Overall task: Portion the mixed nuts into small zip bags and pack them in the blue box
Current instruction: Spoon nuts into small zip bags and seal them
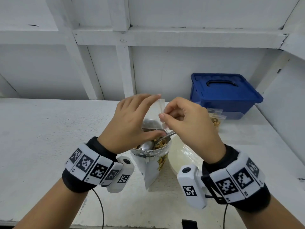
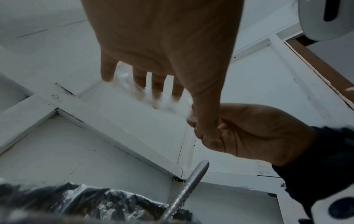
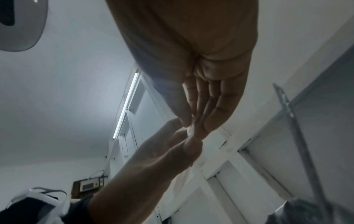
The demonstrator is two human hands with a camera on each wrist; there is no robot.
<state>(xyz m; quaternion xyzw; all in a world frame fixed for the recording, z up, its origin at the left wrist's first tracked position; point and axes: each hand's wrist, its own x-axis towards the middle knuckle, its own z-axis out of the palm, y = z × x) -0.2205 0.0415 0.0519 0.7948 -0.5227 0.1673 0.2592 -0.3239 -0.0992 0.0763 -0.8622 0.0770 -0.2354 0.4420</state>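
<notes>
Both hands hold a small clear zip bag [image 1: 159, 108] up above the open foil bag of mixed nuts [image 1: 152, 157]. My left hand [image 1: 132, 119] backs the zip bag with straight fingers and holds it with the thumb. My right hand [image 1: 184, 119] pinches the bag's near edge between thumb and forefinger. In the left wrist view the zip bag [image 2: 168, 104] lies over the fingers. A metal spoon [image 1: 149, 144] rests in the nuts, its handle [image 2: 188, 189] pointing up to the right. The blue box [image 1: 222, 93] stands at the back right with its lid on.
Filled zip bags of nuts [image 1: 214, 119] lie in front of the blue box. A round cream plate [image 1: 179, 158] sits right of the nut bag. The white table [image 1: 49, 138] ends at a white panelled wall [image 1: 99, 63] behind.
</notes>
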